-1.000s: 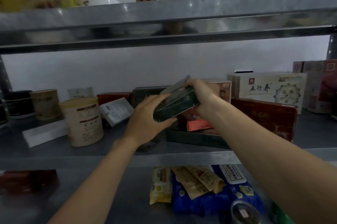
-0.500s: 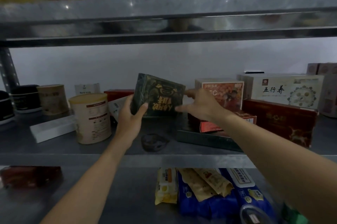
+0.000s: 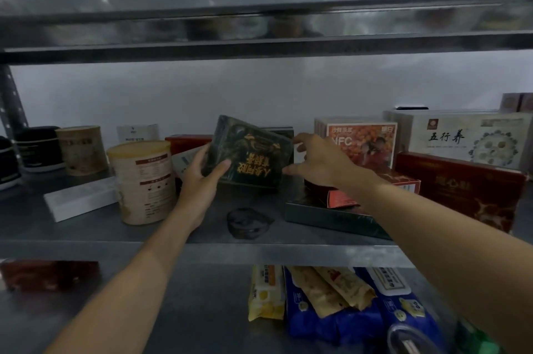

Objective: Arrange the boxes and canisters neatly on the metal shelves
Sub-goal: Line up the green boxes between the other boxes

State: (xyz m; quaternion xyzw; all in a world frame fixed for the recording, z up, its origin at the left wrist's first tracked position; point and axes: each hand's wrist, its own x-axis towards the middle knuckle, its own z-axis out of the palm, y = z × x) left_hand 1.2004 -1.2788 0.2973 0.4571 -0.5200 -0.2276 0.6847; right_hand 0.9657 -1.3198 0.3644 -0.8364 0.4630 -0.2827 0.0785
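Metal shelf bears a tan canister near a tilted dark box; left hand grips the box, right hand touches it, fingers straight.

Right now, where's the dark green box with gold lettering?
Head view, centre of the middle shelf: the dark green box is tilted, gripped by the left hand, between the cream canister and the orange NFC box.

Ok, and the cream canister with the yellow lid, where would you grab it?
Probably round its side wall at mid-height, coming from the front. The cream canister stands upright near the shelf front, so its curved front is exposed. The white box lies close on its left, and the left hand, gripping the dark box, crowds its right.
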